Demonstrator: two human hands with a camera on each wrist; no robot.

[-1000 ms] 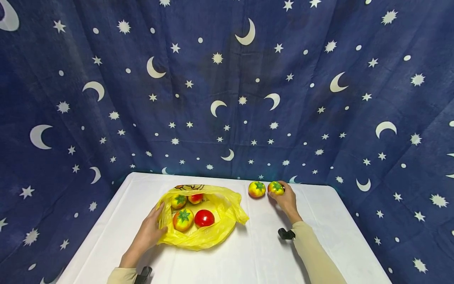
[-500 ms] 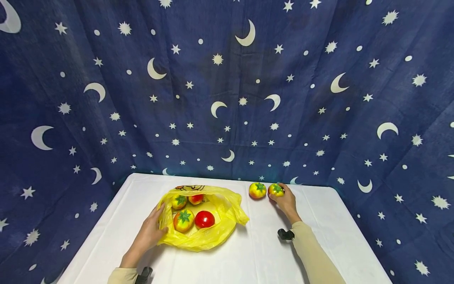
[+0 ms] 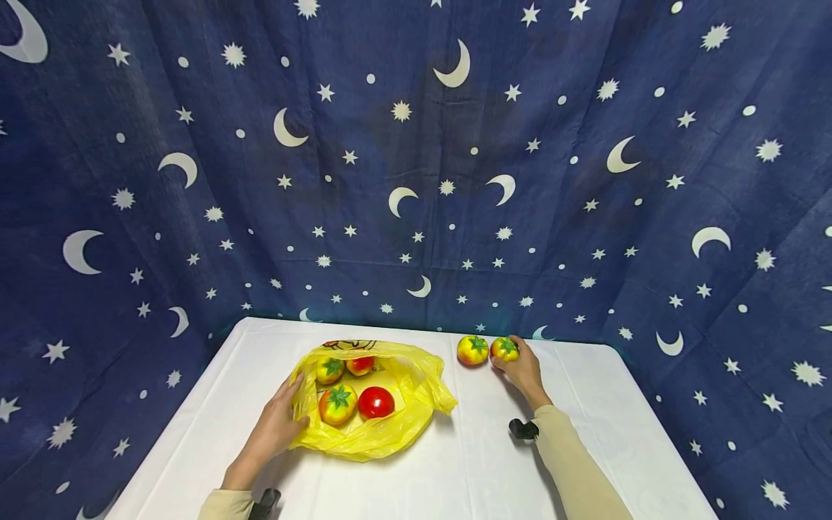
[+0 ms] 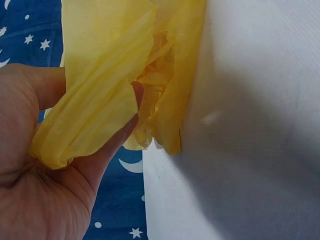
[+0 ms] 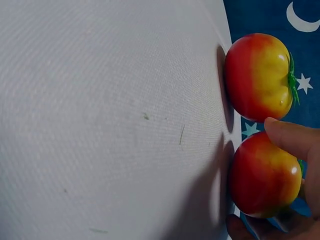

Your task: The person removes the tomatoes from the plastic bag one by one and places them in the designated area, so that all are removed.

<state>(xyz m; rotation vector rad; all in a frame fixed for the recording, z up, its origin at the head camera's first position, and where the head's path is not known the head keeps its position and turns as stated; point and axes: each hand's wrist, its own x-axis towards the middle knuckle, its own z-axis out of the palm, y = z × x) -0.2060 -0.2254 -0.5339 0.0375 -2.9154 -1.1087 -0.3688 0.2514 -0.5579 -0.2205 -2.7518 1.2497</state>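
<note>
On the left, my left hand (image 3: 271, 426) grips the side of an opened yellow plastic bag (image 3: 419, 390). In the left wrist view, the bag's fold (image 4: 100, 110) lies between thumb and fingers. Inside the bag sit a red-yellow tomato with green leaves (image 3: 337, 404), a smaller one behind it (image 3: 329, 370), a glossy red round piece (image 3: 375, 402) and a partly covered red one (image 3: 360, 365). My right hand (image 3: 525, 372) holds a red-yellow tomato (image 5: 265, 175) at the table's back, thumb on one side, fingers on the other. Another tomato (image 3: 472, 350) stands just left of it.
A white cloth covers the table (image 3: 481, 462), whose back edge runs close behind the two tomatoes. Behind it hangs a dark blue curtain (image 3: 364, 209) with moons and stars. A black strap piece (image 3: 523, 429) shows at the right wrist.
The head view has shifted very slightly. Both hands, the bag and the tomatoes stay practically where they were.
</note>
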